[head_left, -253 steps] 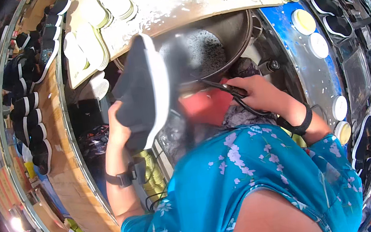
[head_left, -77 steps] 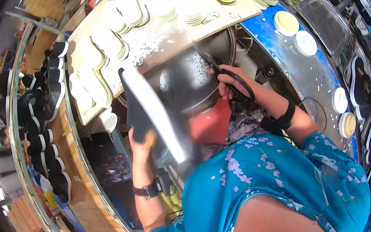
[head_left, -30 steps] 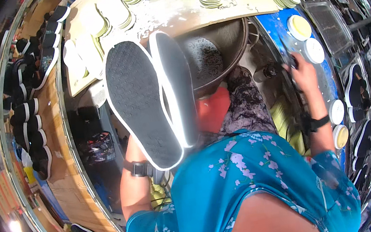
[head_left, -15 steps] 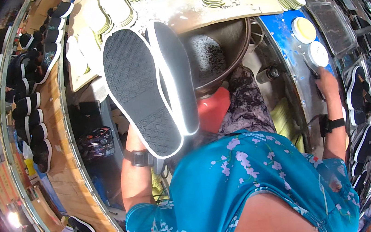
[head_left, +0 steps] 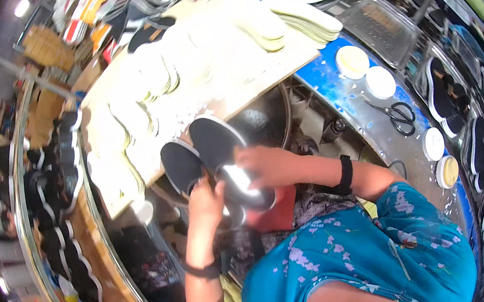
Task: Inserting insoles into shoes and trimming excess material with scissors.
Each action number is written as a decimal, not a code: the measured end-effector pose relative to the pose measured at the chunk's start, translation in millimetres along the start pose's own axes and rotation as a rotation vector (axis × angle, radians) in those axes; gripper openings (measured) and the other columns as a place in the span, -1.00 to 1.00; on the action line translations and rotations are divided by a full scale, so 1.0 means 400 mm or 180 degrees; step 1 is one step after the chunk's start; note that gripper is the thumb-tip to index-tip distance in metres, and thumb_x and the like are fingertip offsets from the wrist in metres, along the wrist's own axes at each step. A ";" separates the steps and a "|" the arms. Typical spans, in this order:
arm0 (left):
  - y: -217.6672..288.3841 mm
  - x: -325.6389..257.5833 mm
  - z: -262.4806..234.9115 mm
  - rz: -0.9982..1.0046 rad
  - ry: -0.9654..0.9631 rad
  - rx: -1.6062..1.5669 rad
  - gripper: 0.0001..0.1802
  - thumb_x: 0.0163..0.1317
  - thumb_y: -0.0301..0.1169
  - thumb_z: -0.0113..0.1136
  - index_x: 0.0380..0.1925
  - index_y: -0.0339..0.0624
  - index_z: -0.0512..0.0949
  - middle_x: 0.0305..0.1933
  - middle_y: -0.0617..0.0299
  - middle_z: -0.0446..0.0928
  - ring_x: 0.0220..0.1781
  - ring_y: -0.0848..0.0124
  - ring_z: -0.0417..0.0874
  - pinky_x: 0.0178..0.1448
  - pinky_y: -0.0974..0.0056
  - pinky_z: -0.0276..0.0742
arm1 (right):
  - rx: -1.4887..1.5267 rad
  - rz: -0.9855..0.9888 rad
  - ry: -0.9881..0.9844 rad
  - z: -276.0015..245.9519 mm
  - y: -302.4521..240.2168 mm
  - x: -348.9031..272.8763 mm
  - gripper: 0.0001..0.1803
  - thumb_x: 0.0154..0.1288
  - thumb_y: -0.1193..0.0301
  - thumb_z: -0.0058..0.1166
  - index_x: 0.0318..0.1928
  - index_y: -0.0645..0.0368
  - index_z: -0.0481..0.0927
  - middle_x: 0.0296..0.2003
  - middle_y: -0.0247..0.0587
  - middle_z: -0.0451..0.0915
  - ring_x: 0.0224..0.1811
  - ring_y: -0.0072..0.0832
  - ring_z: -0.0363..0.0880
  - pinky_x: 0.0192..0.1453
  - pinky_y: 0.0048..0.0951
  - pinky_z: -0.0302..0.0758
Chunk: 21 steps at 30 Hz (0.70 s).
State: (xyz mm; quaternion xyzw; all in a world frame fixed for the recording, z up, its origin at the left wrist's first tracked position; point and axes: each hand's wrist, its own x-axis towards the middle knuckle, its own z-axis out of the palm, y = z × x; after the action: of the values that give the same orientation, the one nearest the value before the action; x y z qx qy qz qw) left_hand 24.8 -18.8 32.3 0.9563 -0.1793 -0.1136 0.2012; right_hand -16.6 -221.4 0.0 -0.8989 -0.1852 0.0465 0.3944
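Two black slip-on shoes with white edges are in front of me, uppers facing up and toes pointing away: a left shoe (head_left: 182, 163) and a right shoe (head_left: 213, 139). My left hand (head_left: 203, 201) is closed on the back part of the left shoe, thumb up beside the right one. My right hand (head_left: 265, 166) lies over the opening of the right shoe, its fingers smeared by motion. A bright white patch shows in that opening under the hand; I cannot make out what it is. Black-handled scissors (head_left: 401, 116) lie apart on the bench to the right.
Stacks of pale insoles (head_left: 304, 19) cover the board (head_left: 236, 100) ahead. A dark round basin (head_left: 276, 110) sits beneath its edge. White tubs (head_left: 353, 62) stand on the blue-topped bench (head_left: 331, 89). More black shoes (head_left: 446, 92) fill racks on both sides.
My right hand has left the scissors on the right bench and come over to the shoes. The pair has turned from soles showing to uppers showing. My view has swung round.
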 end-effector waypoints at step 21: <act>0.623 0.666 0.019 0.1863 0.0126 0.1570 -0.26 -0.11 0.06 0.28 -0.06 -0.31 0.42 -0.05 -0.04 0.40 -0.04 0.08 0.50 0.05 0.15 0.42 | -0.1792 0.1984 0.1191 -0.678 0.567 -0.110 -0.29 -0.18 0.30 0.28 0.11 0.04 0.39 0.02 -0.07 0.38 0.07 -0.16 0.38 0.13 -0.31 0.36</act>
State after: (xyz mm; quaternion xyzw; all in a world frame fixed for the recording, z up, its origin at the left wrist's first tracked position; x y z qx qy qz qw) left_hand 190.9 -338.1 92.9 0.8863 -0.4628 0.0137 -0.0076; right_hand 72.0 -565.8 18.2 -0.9768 0.1630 -0.0524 0.1287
